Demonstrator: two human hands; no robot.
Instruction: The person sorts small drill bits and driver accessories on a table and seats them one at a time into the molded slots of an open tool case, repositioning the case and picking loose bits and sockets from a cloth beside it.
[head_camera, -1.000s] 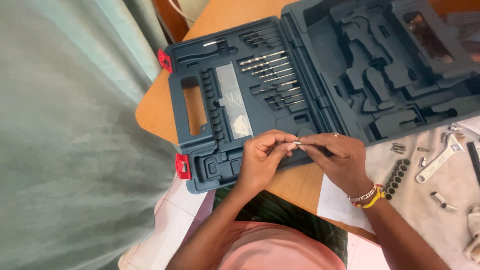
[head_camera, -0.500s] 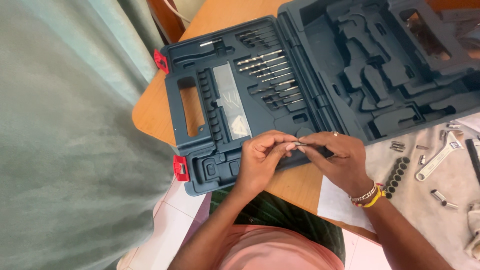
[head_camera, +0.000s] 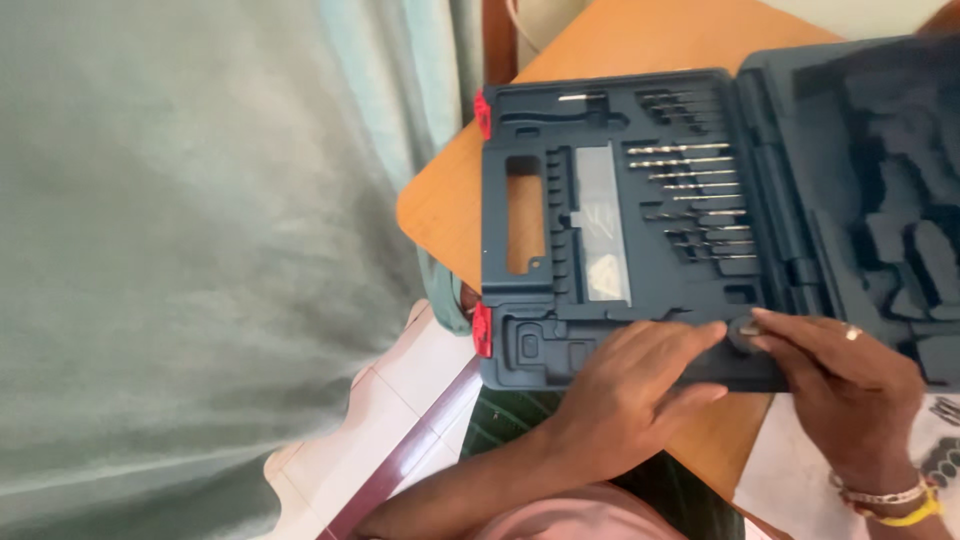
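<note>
- On the wooden table (head_camera: 600, 50), open blue tool case (head_camera: 640, 370), lid half lying flat on the left, moulded tray half on the right.
- Left hand (head_camera: 630, 385): palm down, fingers spread flat on the case's near edge, holding nothing.
- Right hand (head_camera: 850, 385): fingers pinched on a small dark round part (head_camera: 745, 333) at the case's near edge, just beside the left fingertips; ring on one finger, bracelets (head_camera: 895, 500) at the wrist.
- Part is small and partly covered by fingers, exact kind unclear.
- Drill bits (head_camera: 690, 170) sit in a row of slots in the lid half, above the hands, apart from them.
- Two red latches (head_camera: 483, 330) on the case's left side.
- Rectangular handle cutout (head_camera: 525, 215) near the left edge, table showing through.
- Grey-green curtain (head_camera: 200, 250) fills the left of the view; tiled floor (head_camera: 350, 450) below it.
- White sheet (head_camera: 790, 480) on the table by the right wrist.
</note>
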